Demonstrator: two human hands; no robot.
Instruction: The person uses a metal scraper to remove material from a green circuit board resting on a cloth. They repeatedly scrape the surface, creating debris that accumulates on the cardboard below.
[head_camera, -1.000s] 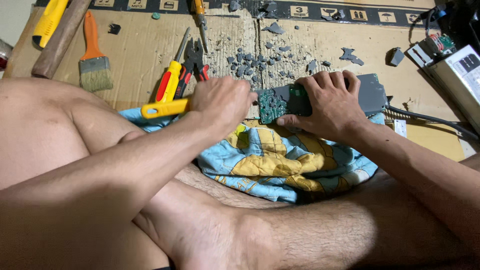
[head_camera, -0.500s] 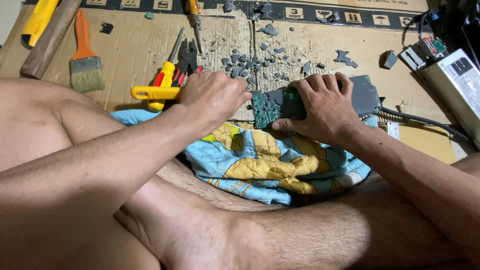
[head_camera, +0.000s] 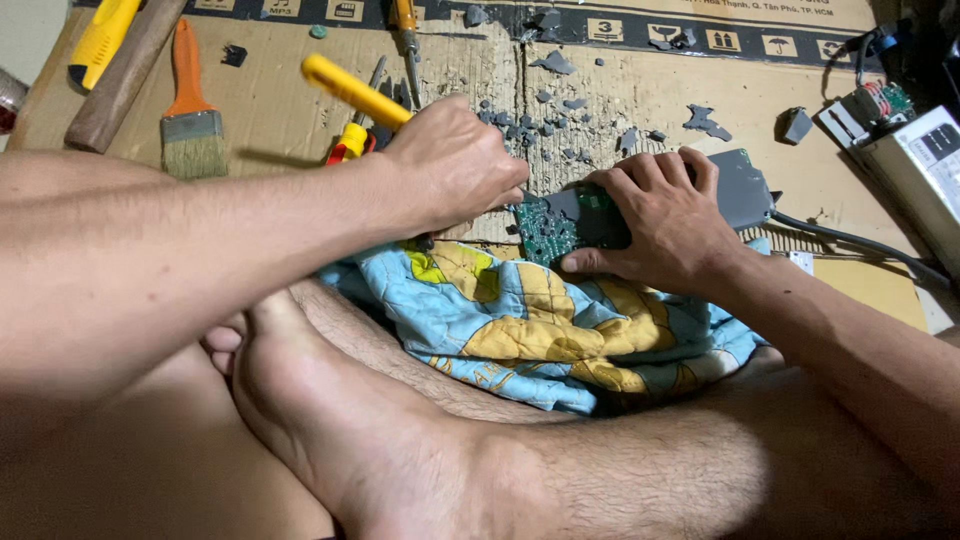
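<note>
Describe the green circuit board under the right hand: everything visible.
The circuit board is green, dotted with small pale solder points, and partly covered by dark grey potting or casing that runs off to the right. It lies roughly flat at the edge of the cardboard, just above a blue and yellow cloth. The right hand presses on it from above; the left hand holds a yellow-handled tool against its left end. Grey fragments lie scattered behind it.

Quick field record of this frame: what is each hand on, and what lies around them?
left hand: grips yellow-handled tool, tip hidden at the board's edge
right hand: presses down on circuit board
casing: grey, partly over the board
under board: patterned cloth
surface: cardboard with grey chips
nearby: brush, hammer handle
</note>
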